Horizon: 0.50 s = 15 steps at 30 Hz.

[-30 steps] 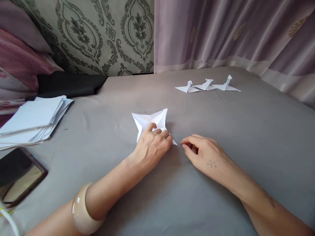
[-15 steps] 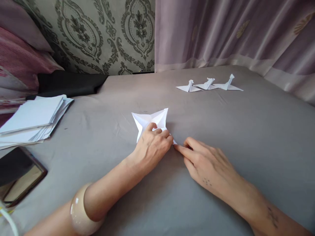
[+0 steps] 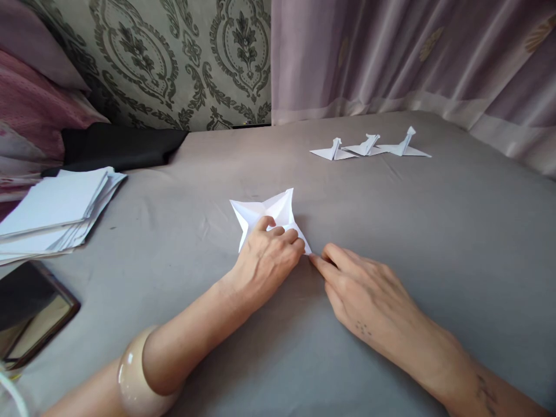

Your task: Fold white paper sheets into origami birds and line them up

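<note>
A white sheet of folded paper (image 3: pixel 278 207) lies on the grey cloth, its creased corners raised like a four-pointed star. My left hand (image 3: pixel 271 249) is on its near side with the fingers curled over the paper, hiding that part of it. To the right, my right hand (image 3: pixel 354 275) has its index fingertip at the paper's near right corner. The other fingers are bent beneath, and the thumb side is partly hidden. Whether the right fingers pinch the corner or only press it is hard to see.
Three folded paper birds (image 3: pixel 367 146) stand in a row at the back right. On the left are a stack of white paper (image 3: pixel 52 202), a phone (image 3: pixel 39 313) and a black cloth-like item (image 3: pixel 125 146). A white cable (image 3: pixel 15 394) runs at the lower left corner.
Both hands stay at the folded paper with almost the same pose. The whole view has shifted slightly, and a little more of the paper's right edge shows beside my left fingers.
</note>
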Motion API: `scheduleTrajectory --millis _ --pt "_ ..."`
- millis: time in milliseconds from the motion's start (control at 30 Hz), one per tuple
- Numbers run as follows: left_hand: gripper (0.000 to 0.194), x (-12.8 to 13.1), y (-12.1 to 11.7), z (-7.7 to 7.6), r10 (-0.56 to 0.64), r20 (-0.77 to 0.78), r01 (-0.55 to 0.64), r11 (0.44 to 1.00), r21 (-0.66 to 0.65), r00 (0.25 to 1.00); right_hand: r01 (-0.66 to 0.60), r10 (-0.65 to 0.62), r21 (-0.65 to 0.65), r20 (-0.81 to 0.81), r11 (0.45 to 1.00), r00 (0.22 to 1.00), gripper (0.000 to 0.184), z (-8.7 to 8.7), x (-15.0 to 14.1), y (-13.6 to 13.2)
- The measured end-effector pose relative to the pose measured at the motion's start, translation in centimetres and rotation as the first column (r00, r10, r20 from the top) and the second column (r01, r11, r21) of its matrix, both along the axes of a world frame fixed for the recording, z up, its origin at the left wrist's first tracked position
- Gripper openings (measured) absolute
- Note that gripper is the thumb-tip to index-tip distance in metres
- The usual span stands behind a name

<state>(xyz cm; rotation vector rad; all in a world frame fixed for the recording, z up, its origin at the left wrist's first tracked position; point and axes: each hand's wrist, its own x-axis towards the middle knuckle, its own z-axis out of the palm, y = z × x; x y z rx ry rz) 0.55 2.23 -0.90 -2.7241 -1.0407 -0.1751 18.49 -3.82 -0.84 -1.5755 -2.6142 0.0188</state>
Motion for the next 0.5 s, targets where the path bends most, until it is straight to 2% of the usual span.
scheduleTrajectory --millis 167,267,367,500 --pt "0.027 0.0 0.0 -0.1 -0.006 0.012 0.006 1.0 0.021 1.0 0.047 -0.051 -0.041 -0.096 0.998 0.994 0.028 0.3 0.4 0.2" --pt "0.023 -0.1 0.0 -0.1 -0.012 0.007 0.012 1.0 0.009 1.0 0.106 -0.114 -0.042 -0.306 0.993 0.945 0.031 0.1 0.4 0.8" --pt "0.022 -0.1 0.0 0.1 -0.008 -0.006 0.007 1.0 -0.008 1.0 0.11 -0.1 -0.009 -0.496 0.994 0.863 0.034 -0.3 -0.1 1.1" --pt "0.025 0.0 -0.1 0.2 0.001 -0.006 -0.001 1.0 -0.006 1.0 0.066 -0.065 -0.015 -0.495 0.998 0.866 0.034 -0.7 -1.1 0.9"
